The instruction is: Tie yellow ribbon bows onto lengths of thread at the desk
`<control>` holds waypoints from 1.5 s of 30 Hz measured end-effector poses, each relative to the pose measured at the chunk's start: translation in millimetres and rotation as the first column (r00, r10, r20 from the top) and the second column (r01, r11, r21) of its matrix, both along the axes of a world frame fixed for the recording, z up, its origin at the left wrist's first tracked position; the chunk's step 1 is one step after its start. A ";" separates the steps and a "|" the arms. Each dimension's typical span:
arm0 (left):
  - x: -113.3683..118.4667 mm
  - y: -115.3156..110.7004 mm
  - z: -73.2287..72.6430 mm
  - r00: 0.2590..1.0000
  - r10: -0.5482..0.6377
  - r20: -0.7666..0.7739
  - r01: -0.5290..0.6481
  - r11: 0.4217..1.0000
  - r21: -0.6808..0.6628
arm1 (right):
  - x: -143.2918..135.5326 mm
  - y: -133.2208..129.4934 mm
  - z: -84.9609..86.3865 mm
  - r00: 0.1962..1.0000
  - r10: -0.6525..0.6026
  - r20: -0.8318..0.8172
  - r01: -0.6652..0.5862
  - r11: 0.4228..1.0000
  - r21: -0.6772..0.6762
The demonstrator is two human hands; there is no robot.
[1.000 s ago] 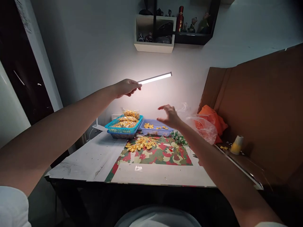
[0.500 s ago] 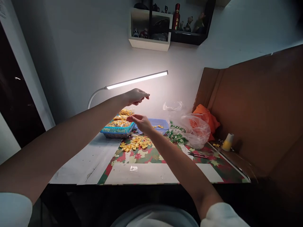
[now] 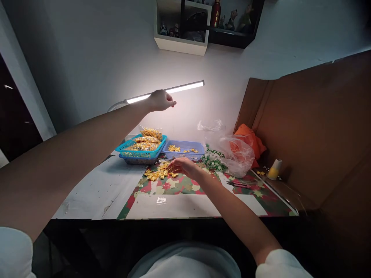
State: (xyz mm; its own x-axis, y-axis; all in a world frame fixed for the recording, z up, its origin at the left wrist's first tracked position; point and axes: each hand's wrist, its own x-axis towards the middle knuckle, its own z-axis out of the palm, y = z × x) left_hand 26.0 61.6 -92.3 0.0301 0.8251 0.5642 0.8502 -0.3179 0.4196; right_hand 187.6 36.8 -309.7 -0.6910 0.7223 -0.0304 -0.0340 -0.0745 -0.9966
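My left hand [image 3: 162, 100] is raised high in front of the lamp, its fingers closed in a pinch. Whatever sits between those fingertips is too small to make out. Lower down, my right hand [image 3: 185, 166] reaches to the right side of a pile of yellow ribbon bows [image 3: 158, 174] on the table. Its fingers are slightly bent and apart, close to thin strands by the bows. Behind it stands a lilac basket [image 3: 194, 156] with some more yellow bows inside.
A turquoise basket [image 3: 123, 150] holds several clear bags of yellow bows. The lit lamp [image 3: 187, 87] hangs above. To the right are a plastic bag [image 3: 237, 156], small thread snips [image 3: 239, 185], a thread cone [image 3: 274, 169] and a tall cardboard sheet [image 3: 301, 127].
My right hand has dropped from beneath the left hand down to the bow pile. My left hand has risen to the lamp and moved slightly left. The view has tilted a little downward.
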 end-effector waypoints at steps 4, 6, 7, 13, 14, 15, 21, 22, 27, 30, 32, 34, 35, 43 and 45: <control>8.2 -4.6 15.3 0.936 0.144 -0.323 -0.083 0.977 0.195 | 4.7 -12.4 -15.9 0.998 0.058 0.030 -0.057 0.998 -0.036; 10.9 -10.6 23.2 0.868 0.195 -0.457 -0.079 0.962 0.260 | 14.1 -15.6 -23.0 0.997 0.069 0.027 -0.068 0.997 -0.041; 11.6 -14.3 27.0 0.843 0.214 -0.493 -0.080 0.957 0.279 | 20.9 -16.2 -26.1 0.997 0.073 0.025 -0.072 0.997 -0.037; 0.9 -34.7 45.3 0.773 0.317 -0.550 -0.130 0.927 0.352 | 84.1 -17.2 -36.6 0.995 -0.083 0.049 0.083 0.997 0.002; -2.3 -36.5 47.3 0.766 0.334 -0.549 -0.140 0.921 0.364 | 95.6 -19.8 -37.3 0.993 -0.113 0.040 0.113 0.994 0.001; -5.3 -37.6 48.9 0.761 0.347 -0.548 -0.149 0.916 0.372 | 106.4 -23.7 -37.7 0.990 -0.135 0.030 0.135 0.991 -0.004; -5.8 -35.2 47.9 0.761 0.334 -0.557 -0.128 0.918 0.375 | 141.1 -56.9 -37.3 0.990 -0.139 -0.022 0.141 0.988 0.061; -3.4 -34.2 45.9 0.765 0.325 -0.557 -0.119 0.920 0.373 | 141.4 -60.7 -37.1 0.992 -0.128 -0.017 0.129 0.989 0.076; 0.2 -24.3 28.6 0.779 0.238 -0.581 -0.065 0.951 0.302 | 131.8 -65.6 -36.5 0.997 -0.081 0.003 0.079 0.983 0.167; -9.6 -13.3 8.2 0.792 0.128 -0.597 -0.054 0.989 0.141 | 123.8 -63.4 -35.3 0.999 -0.039 -0.028 0.045 0.967 0.250; -16.6 -9.1 -13.7 0.829 0.030 -0.559 -0.038 0.999 -0.003 | 118.0 -62.4 -33.2 0.999 -0.016 -0.034 0.025 0.958 0.286; -19.7 -12.3 -43.2 0.850 -0.140 -0.508 0.064 0.984 -0.164 | 111.3 -61.8 -30.5 1.000 0.001 -0.028 0.008 0.948 0.318; -19.2 -17.1 -60.2 0.843 -0.260 -0.471 0.155 0.956 -0.251 | 107.6 -61.4 -28.9 1.000 0.004 -0.025 0.004 0.943 0.333; 4.8 -68.5 -175.5 0.695 -0.650 -0.308 0.532 0.752 -0.389 | 73.8 -50.2 -16.6 0.999 0.001 0.050 -0.022 0.909 0.416; 5.6 -67.6 -186.3 0.686 -0.662 -0.301 0.561 0.745 -0.361 | 66.8 -45.9 -14.8 0.998 0.005 0.069 -0.034 0.902 0.431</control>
State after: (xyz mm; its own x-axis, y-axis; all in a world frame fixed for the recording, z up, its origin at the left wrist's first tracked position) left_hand 31.6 -6.0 -278.6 0.7450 0.6390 0.1915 0.5993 -0.7672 0.2288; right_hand 254.4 -9.2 -324.5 -0.7123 0.6609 0.2361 0.0283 0.3632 -0.9313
